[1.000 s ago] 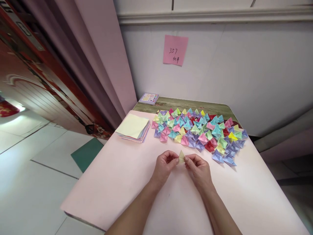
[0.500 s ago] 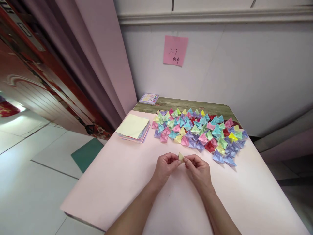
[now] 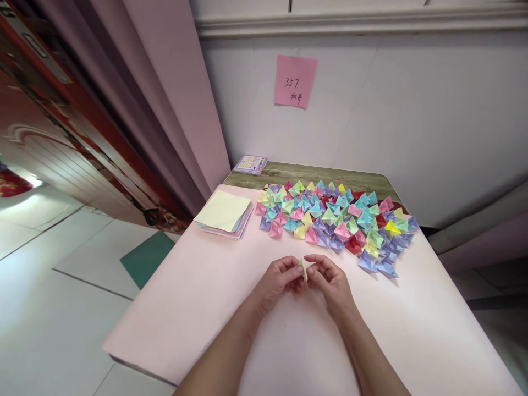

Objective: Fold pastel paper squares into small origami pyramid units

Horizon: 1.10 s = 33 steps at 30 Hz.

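Between my two hands is a small pale-yellow folded paper (image 3: pixel 304 269), its point facing up. My left hand (image 3: pixel 281 279) pinches it from the left side, thumb against fingers. From the right, my right hand (image 3: pixel 329 278) grips its other side, with the index finger raised along the top. Fingers cover much of the paper, so its full shape is hidden. Just beyond my hands lie many folded paper boats (image 3: pixel 329 216) in blue, pink, green, yellow, red and purple.
A stack of square paper sheets (image 3: pixel 223 212), pale yellow on top, lies at the left of the pink-covered table (image 3: pixel 173 308). Printed cards or packets (image 3: pixel 251 164) sit at the back left corner. A pink note (image 3: pixel 295 81) is stuck on the wall.
The folded paper has turned to show a narrower, slightly opened shape. My fingers have shifted around it, and the right index finger has lifted.
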Motion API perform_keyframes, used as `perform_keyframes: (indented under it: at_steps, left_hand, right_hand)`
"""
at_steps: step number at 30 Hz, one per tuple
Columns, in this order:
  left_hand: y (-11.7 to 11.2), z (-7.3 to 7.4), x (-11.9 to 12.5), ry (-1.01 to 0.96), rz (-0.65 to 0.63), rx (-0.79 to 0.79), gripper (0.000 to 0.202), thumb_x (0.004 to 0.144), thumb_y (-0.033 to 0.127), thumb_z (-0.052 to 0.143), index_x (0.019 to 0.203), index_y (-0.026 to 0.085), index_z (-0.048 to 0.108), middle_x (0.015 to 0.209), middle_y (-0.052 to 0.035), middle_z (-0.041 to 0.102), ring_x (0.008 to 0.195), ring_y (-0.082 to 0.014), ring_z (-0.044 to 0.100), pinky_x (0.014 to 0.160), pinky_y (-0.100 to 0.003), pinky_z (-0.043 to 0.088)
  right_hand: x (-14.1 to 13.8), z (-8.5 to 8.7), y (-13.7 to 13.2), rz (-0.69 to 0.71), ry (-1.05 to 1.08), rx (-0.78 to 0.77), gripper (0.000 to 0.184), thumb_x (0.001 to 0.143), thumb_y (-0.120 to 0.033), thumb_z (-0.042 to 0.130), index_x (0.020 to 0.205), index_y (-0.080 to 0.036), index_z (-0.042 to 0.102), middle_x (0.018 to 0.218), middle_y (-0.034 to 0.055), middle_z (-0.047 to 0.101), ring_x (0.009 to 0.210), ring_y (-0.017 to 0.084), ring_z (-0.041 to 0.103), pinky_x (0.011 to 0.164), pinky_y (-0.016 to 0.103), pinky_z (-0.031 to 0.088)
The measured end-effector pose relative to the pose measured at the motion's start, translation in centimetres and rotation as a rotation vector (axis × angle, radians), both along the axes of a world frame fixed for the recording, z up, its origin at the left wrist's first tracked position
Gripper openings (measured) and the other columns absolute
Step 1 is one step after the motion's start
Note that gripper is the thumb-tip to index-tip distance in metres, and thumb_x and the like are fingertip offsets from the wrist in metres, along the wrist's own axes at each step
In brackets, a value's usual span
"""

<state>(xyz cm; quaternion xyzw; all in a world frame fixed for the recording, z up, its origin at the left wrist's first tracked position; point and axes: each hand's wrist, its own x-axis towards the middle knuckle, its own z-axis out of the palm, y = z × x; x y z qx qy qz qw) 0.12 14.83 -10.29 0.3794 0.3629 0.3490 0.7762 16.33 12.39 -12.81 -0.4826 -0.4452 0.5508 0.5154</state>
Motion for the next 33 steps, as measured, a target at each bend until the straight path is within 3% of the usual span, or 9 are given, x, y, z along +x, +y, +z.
perform_keyframes:
  at_steps: [6, 12, 18, 23, 28, 33]
  left_hand:
    - [-0.2, -0.4, 0.5, 0.041, 0.068, 0.1, 0.036, 0.069, 0.044, 0.08, 0.076, 0.015, 0.06, 0.067, 0.0004, 0.062, 0.057, -0.0115, 0.058, 0.059, -0.025, 0.048]
    - [0.1, -1.3, 0.4, 0.068, 0.192, 0.136, 0.054, 0.067, 0.034, 0.082, 0.11, 0.017, 0.056, 0.067, 0.004, 0.063, 0.058, -0.0134, 0.064, 0.063, -0.028, 0.053]
    - [-0.1, -1.4, 0.7, 0.107, 0.246, 0.118, 0.05, 0.061, 0.032, 0.086, 0.099, 0.015, 0.059, 0.061, 0.0051, 0.061, 0.053, -0.0124, 0.061, 0.058, -0.025, 0.052]
    - [-0.3, -1.1, 1.0, 0.054, 0.198, 0.015, 0.042, 0.061, 0.036, 0.086, 0.087, 0.013, 0.062, 0.065, -0.0012, 0.067, 0.055, -0.0128, 0.063, 0.06, -0.027, 0.053]
    - [-0.3, -1.1, 0.9, 0.062, 0.131, -0.047, 0.038, 0.065, 0.043, 0.082, 0.08, 0.012, 0.065, 0.07, -0.0058, 0.07, 0.056, -0.0152, 0.065, 0.059, -0.029, 0.056]
    - [-0.3, -0.7, 0.8, 0.069, 0.095, -0.032, 0.033, 0.068, 0.04, 0.079, 0.078, 0.011, 0.066, 0.068, -0.0071, 0.07, 0.056, -0.0177, 0.067, 0.055, -0.029, 0.057]
  right_hand:
    - [0.4, -0.6, 0.2, 0.016, -0.036, -0.007, 0.031, 0.076, -0.048, 0.074, 0.082, -0.019, 0.064, 0.07, 0.0006, 0.061, 0.06, 0.014, 0.054, 0.055, 0.025, 0.045]
    - [0.0, -0.5, 0.2, -0.043, -0.037, 0.04, 0.029, 0.077, -0.044, 0.074, 0.089, -0.02, 0.063, 0.075, 0.0001, 0.06, 0.065, 0.014, 0.056, 0.059, 0.024, 0.048]
    - [-0.3, -0.4, 0.1, 0.035, -0.023, 0.038, 0.03, 0.079, -0.044, 0.072, 0.096, -0.021, 0.069, 0.084, 0.0036, 0.07, 0.069, 0.017, 0.062, 0.062, 0.028, 0.051]
    - [-0.1, -0.8, 0.2, -0.057, -0.082, 0.03, 0.025, 0.079, -0.043, 0.072, 0.088, -0.02, 0.073, 0.078, 0.0037, 0.072, 0.064, 0.016, 0.06, 0.058, 0.028, 0.05]
    - [0.1, -0.8, 0.3, -0.079, -0.162, 0.141, 0.022, 0.079, -0.04, 0.072, 0.09, -0.021, 0.074, 0.084, 0.0058, 0.07, 0.072, 0.019, 0.064, 0.065, 0.03, 0.053]
    - [0.4, -0.7, 0.3, -0.06, -0.23, 0.235, 0.02, 0.081, -0.036, 0.071, 0.095, -0.022, 0.075, 0.082, 0.0054, 0.066, 0.069, 0.017, 0.061, 0.059, 0.028, 0.051]
